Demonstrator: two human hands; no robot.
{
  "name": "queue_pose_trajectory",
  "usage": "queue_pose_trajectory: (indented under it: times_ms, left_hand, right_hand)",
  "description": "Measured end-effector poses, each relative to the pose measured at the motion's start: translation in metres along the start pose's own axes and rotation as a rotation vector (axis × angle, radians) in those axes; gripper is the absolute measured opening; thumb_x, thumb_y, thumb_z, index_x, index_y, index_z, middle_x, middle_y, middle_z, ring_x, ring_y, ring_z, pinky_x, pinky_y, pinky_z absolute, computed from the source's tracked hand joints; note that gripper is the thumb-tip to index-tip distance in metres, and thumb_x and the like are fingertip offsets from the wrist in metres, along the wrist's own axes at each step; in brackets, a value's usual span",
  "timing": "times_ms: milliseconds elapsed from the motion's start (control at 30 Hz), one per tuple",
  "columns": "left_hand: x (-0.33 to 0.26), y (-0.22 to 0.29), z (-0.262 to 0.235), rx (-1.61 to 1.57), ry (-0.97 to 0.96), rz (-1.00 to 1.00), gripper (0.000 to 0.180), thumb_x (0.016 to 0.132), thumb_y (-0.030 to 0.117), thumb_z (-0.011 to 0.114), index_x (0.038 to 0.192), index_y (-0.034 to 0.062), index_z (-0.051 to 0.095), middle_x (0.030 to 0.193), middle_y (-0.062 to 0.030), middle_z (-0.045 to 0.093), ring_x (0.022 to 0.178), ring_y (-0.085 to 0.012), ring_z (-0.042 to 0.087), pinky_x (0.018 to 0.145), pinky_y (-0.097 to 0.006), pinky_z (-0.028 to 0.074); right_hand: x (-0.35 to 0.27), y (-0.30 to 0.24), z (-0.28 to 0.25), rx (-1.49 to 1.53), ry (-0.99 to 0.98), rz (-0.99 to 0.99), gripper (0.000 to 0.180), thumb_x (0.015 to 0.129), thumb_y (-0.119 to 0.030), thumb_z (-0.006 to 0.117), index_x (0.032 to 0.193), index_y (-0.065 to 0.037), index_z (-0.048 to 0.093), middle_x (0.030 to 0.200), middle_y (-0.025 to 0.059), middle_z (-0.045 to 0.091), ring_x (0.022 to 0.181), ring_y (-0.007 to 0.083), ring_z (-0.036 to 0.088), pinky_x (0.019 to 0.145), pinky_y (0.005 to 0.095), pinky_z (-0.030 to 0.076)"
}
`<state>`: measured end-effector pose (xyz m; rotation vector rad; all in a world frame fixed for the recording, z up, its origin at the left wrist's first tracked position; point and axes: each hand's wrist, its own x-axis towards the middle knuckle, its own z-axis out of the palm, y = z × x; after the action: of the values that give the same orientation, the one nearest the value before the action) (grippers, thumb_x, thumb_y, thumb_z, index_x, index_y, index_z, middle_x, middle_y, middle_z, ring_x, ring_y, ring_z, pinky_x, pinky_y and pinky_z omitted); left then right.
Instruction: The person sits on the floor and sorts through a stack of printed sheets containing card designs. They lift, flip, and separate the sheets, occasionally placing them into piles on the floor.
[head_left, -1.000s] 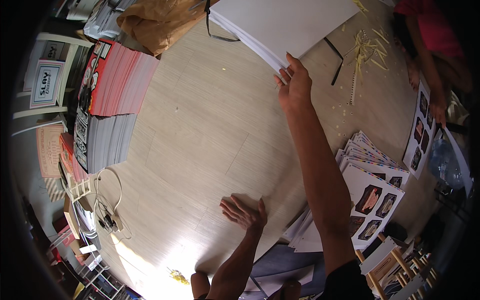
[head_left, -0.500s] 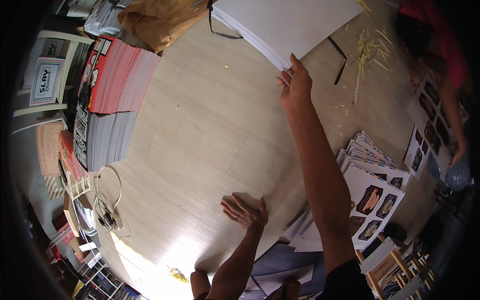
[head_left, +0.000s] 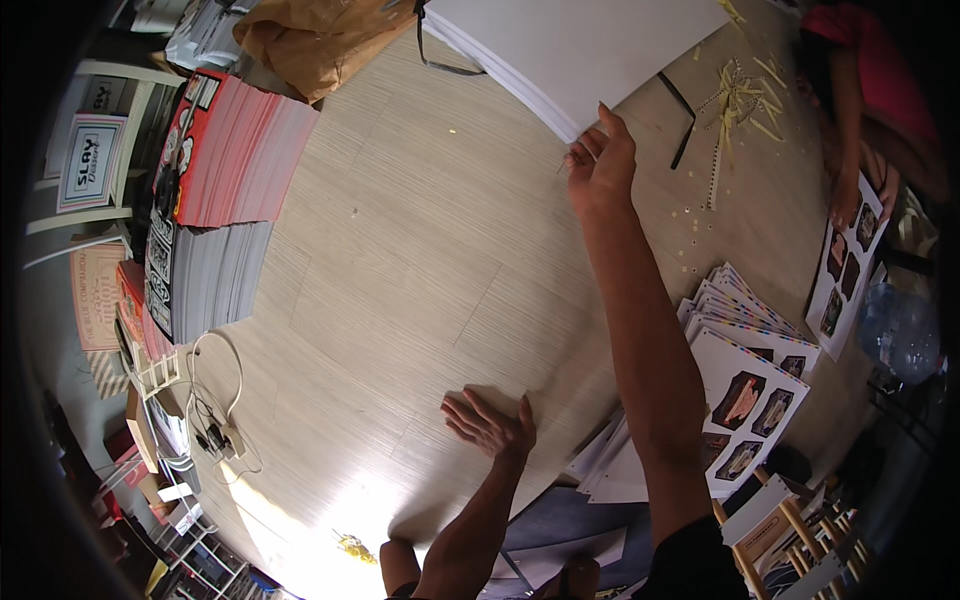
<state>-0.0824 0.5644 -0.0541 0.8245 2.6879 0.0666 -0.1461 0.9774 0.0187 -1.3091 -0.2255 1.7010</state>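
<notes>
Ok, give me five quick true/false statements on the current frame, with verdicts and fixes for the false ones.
1. The left hand lies on the pale wood-grain floor. True.
2. The right hand is at the far edge of the white paper stack. False: the right hand is at the near corner of the white paper stack.
3. The yellow strips lie to the right of the right hand. True.
4. The pink-edged stack stands at the right of the picture. False: the pink-edged stack is at the left.
5. A co-worker's hand is on a printed sheet. True.
</notes>
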Motion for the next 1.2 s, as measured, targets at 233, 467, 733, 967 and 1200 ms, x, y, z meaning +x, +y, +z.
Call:
queue_pose_trajectory:
  times_ms: [233,467,733,967,1200]
  left_hand:
    - [-0.001,0.0,0.001,0.016,0.011,-0.003,0.11,0.088,0.062,0.057,0.156,-0.0006,-0.003,0.158,-0.0356,-0.006,0.148,-0.0512,-0.007,0.116,-0.066,-0.001]
    - [0.0,0.0,0.001,0.017,0.015,0.01,0.11,0.088,0.062,0.057,0.156,0.0003,-0.004,0.158,-0.035,-0.006,0.148,-0.0505,-0.008,0.116,-0.066,-0.001]
    - [-0.001,0.001,0.001,0.026,0.006,-0.01,0.111,0.087,0.062,0.058,0.156,0.0005,-0.004,0.158,-0.035,-0.006,0.148,-0.0506,-0.008,0.116,-0.066,-0.001]
    - [0.0,0.0,0.004,0.033,0.056,0.0,0.111,0.086,0.065,0.059,0.157,0.001,0.001,0.158,-0.0353,0.0,0.148,-0.0526,-0.001,0.115,-0.067,0.006]
    - [-0.001,0.001,-0.001,0.027,0.048,0.011,0.114,0.084,0.063,0.062,0.157,0.0014,0.0,0.158,-0.035,-0.001,0.148,-0.0518,-0.002,0.116,-0.066,0.005]
  right_hand:
    - [-0.005,-0.002,0.002,-0.016,0.003,0.042,0.061,0.085,-0.039,0.072,0.128,-0.004,0.046,0.113,0.0085,0.04,0.092,0.0192,0.04,0.082,0.0356,0.039]
    - [0.0,0.0,-0.004,0.023,0.015,0.031,0.066,0.085,-0.04,0.072,0.126,0.003,0.045,0.111,0.009,0.04,0.094,0.0188,0.041,0.085,0.0355,0.04]
    - [0.008,-0.003,-0.005,0.101,0.053,0.061,0.071,0.08,-0.042,0.074,0.13,0.001,0.047,0.105,0.0064,0.042,0.085,0.0158,0.043,0.075,0.0326,0.04]
    - [0.019,-0.012,0.015,-0.025,0.036,0.063,0.044,0.085,-0.033,0.078,0.099,-0.003,0.048,0.079,0.0043,0.038,0.06,0.0135,0.039,0.052,0.0298,0.033]
    - [0.047,-0.016,-0.002,-0.314,0.002,0.007,0.041,0.087,-0.032,0.079,0.077,-0.01,0.047,0.07,-0.0004,0.037,0.05,0.0112,0.032,0.048,0.0278,0.03]
